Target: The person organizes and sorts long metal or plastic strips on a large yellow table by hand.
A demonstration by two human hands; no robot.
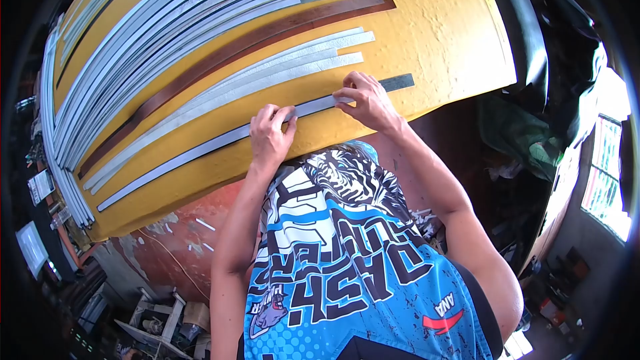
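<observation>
A long narrow strip [193, 153], pale on top with dark edges, lies along the front of the yellow table. Its right end shows as a bare dark grey piece [398, 83]. My left hand [270, 135] is closed in a pinch on the strip near its middle, a bit of grey showing at the fingertips. Further right, my right hand [367, 101] pinches the strip close to where the pale part gives way to the dark end. Between the two hands a short pale stretch of strip lies exposed.
Behind the strip lie several silvery-white strips [267, 65] and brown strips [260, 33]. A large bundle of pale strips [173, 23] covers the far left of the yellow table [440, 33]. Dark rolled material [523, 20] hangs beyond the right edge. A wooden frame [152, 323] stands on the floor.
</observation>
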